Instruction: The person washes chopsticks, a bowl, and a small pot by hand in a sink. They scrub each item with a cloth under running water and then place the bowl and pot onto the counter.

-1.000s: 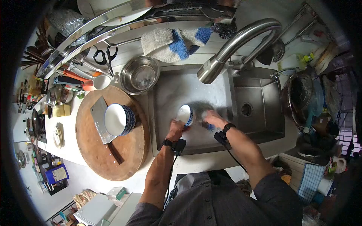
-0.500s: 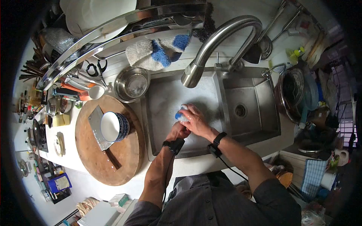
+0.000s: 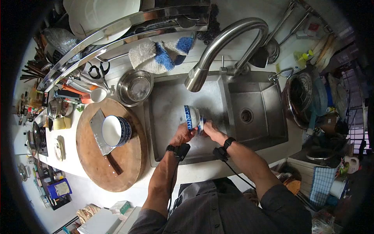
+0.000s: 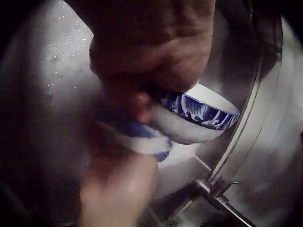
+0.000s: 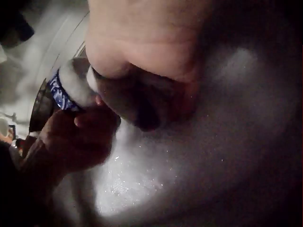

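Over the large sink basin [image 3: 167,93], my left hand [image 3: 182,134] grips a blue-and-white bowl [image 3: 190,116] by its side. The bowl is tipped sideways, with its base toward my right hand [image 3: 214,132]. That hand holds a blue-and-white fluffy cloth [image 3: 201,124] against the base. In the left wrist view the patterned rim of the bowl [image 4: 203,111] shows below the left palm, and the cloth [image 4: 142,141] lies between the two hands. Suds cover much of the bowl's underside in the right wrist view, where the right fingers are in shadow.
A steel faucet [image 3: 196,78] arches over the basin, beside a smaller basin [image 3: 259,99]. Left of the sink, a round chopping board [image 3: 89,163] bears a cleaver [image 3: 102,134] and stacked bowls [image 3: 113,132]. A steel bowl [image 3: 135,87] and a hanging cloth [image 3: 152,58] are behind.
The bowl has turned from mouth up to lying sideways. My right hand has come from beside the bowl, over it, to its base with the cloth. The head view has shifted a little.
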The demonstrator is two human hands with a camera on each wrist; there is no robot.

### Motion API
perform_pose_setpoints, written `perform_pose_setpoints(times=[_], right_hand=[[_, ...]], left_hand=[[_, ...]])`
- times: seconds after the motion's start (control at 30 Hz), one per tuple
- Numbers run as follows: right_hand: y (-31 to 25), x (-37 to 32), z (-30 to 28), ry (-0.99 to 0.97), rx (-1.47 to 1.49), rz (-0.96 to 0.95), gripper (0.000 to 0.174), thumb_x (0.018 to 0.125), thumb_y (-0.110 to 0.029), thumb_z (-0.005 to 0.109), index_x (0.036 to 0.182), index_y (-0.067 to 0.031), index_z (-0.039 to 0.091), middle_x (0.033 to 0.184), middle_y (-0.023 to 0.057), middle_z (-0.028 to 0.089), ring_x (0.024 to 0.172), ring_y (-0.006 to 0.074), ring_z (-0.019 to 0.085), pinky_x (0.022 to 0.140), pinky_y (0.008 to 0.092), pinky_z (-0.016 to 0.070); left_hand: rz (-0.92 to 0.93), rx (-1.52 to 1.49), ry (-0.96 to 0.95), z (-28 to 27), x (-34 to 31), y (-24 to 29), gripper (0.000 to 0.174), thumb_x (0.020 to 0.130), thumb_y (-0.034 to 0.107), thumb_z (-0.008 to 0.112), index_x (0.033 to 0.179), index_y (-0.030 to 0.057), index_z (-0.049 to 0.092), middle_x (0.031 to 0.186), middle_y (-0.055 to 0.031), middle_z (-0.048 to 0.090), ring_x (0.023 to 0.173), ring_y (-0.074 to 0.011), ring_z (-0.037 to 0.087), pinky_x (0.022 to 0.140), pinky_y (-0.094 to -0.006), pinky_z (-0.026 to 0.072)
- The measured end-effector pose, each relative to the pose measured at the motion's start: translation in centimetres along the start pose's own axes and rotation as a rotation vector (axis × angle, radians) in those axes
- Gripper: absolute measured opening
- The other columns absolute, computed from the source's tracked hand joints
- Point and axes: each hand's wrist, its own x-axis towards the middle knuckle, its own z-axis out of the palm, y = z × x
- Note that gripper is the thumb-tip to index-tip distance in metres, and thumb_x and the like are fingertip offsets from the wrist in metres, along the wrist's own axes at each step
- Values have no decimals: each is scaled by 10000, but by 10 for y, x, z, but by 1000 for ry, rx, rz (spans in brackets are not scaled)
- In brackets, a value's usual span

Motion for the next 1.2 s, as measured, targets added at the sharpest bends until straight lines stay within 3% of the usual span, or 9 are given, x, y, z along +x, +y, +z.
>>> perform_pose_setpoints(times=[0.07, 0.2, 0.33, 0.5, 0.6, 0.77, 1.03, 1.1, 1.2], right_hand=[[1, -9, -1, 62, -287, -175, 583, 931, -542, 529, 1113, -2, 648, 996, 165, 687, 963, 322, 649, 862, 450, 494], [-25, -10, -4, 103, -60, -146, 799, 839, -586, 618, 1295, 61, 509, 1249, 221, 620, 1116, 367, 616, 936, 383, 487], [-34, -20, -4, 238, -779, -234, 673, 870, -425, 611, 1280, 93, 484, 1182, 299, 626, 1113, 406, 626, 915, 465, 513], [-24, -9, -12, 350, -978, -78, 374, 868, -179, 549, 1137, 76, 606, 1080, 273, 676, 1034, 393, 668, 895, 479, 528], [-24, -8, -12, 340, -930, 45, 359, 882, -179, 537, 1124, 75, 612, 1121, 278, 663, 1042, 391, 666, 885, 495, 528], [4, 13, -21, 278, -1266, -34, 433, 915, -208, 514, 1205, 102, 597, 1143, 290, 649, 1048, 428, 653, 851, 504, 541], [22, 12, -24, 92, -1401, -117, 258, 826, -149, 557, 875, 30, 736, 1011, 247, 697, 977, 395, 676, 818, 467, 544], [-10, -6, -18, -58, -1255, 156, 232, 802, -135, 564, 785, 32, 724, 992, 249, 698, 980, 397, 672, 793, 464, 544], [-39, -26, -12, -81, -1256, 123, 264, 866, -161, 540, 921, 25, 720, 1054, 223, 698, 969, 386, 682, 799, 482, 545]], left_hand=[[39, 105, 35, -5, 1, 1, 133, 884, 154, 616, 914, 29, 650, 671, -53, 608, 476, -136, 536, 387, -283, 385], [134, 423, 207, 0, -3, -8, 162, 907, 99, 531, 1002, 2, 620, 714, -58, 602, 511, -165, 575, 405, -310, 428], [215, 509, 155, 13, -7, -10, 256, 910, 103, 481, 1079, -43, 607, 768, -124, 649, 544, -206, 630, 405, -319, 468], [57, 789, -29, -30, 14, -22, 266, 926, 141, 480, 1059, -16, 649, 789, -168, 679, 585, -269, 678, 459, -355, 532], [146, 1238, 75, -52, 28, -33, 258, 908, 180, 515, 985, 1, 684, 834, -201, 694, 646, -296, 696, 548, -374, 568], [568, 2116, -151, -76, 44, -51, 358, 889, 330, 580, 922, -12, 679, 969, -231, 690, 912, -363, 685, 838, -461, 541], [232, 1604, 155, -36, 9, -25, 424, 878, 394, 595, 999, -3, 681, 1033, -247, 680, 1032, -429, 634, 925, -499, 497], [200, 1546, 159, -28, 0, -19, 450, 878, 414, 590, 1013, -5, 681, 1045, -246, 679, 1049, -427, 629, 933, -495, 493], [198, 1427, 185, -23, -3, -15, 464, 881, 414, 582, 1039, -12, 675, 1064, -248, 676, 1061, -424, 627, 945, -484, 488]])
